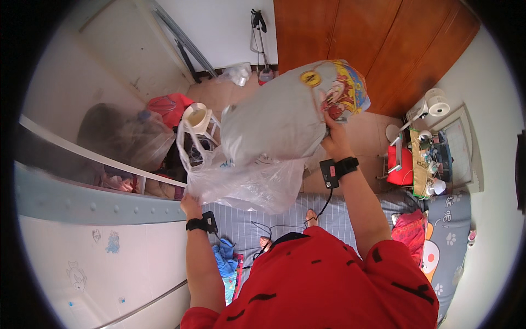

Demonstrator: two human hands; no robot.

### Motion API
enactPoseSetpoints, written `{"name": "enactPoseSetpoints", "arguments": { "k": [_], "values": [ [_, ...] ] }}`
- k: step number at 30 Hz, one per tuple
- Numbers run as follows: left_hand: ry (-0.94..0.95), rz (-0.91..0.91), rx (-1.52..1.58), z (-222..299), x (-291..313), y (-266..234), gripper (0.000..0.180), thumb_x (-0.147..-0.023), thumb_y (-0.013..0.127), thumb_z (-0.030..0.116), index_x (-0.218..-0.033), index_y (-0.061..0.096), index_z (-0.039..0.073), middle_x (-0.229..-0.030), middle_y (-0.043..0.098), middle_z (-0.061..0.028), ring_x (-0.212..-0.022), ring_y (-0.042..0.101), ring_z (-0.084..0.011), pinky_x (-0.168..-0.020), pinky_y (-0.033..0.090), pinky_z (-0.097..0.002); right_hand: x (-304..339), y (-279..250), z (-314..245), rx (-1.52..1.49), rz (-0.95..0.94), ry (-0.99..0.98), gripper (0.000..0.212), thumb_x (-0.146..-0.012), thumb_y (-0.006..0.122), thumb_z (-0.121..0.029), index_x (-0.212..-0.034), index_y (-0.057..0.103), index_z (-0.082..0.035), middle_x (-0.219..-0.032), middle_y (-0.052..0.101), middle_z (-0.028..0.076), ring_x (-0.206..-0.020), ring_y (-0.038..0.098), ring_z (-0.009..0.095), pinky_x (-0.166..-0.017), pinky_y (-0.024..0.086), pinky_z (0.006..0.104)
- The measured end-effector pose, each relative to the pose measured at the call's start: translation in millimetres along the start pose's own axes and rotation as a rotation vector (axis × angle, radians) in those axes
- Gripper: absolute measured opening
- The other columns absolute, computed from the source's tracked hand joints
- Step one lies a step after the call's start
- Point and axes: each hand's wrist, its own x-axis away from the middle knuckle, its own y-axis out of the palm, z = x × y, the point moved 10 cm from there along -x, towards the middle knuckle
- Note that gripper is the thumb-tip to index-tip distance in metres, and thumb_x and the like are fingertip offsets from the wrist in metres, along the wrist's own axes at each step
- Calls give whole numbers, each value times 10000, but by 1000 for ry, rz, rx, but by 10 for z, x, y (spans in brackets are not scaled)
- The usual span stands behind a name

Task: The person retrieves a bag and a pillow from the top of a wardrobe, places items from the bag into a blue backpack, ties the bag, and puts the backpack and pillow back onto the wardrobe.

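In the head view, I see the plump grey bundle (279, 109) held up in front of the person, its long axis slanting from the lower left to the printed end at upper right, where the right hand (337, 140) grasps its near edge. The left hand (190, 206) pinches the rim of a translucent plastic bag (246, 186), apart from the bundle, so the right is the nearer. The bundle lies up and leftward from the right grip, its lower end meeting the bag, though I cannot tell how far inside.
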Motion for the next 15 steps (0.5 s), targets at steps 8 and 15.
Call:
{"name": "enactPoseSetpoints", "arguments": {
  "k": [8,15],
  "values": [
    [58,-32,-52,125,-75,-405,146,-894,464,112,-1016,532,69,-827,513,-23,-725,560,-169,-633,532,-335,-5,96,240,-557,58,254,310,-909,582,-119,-1204,548,-29,-1155,621,106,-1096,578,223,-965,459,342],
    [199,-34,109,828,553,276,440,-875,437,14,-1305,477,94,-765,456,-25,-648,452,-116,-663,535,-331,423,334,-117,963,-33,-265,433,-759,635,12,-1184,549,-2,-1125,625,107,-1038,584,157,-895,448,267]
  ]
}}
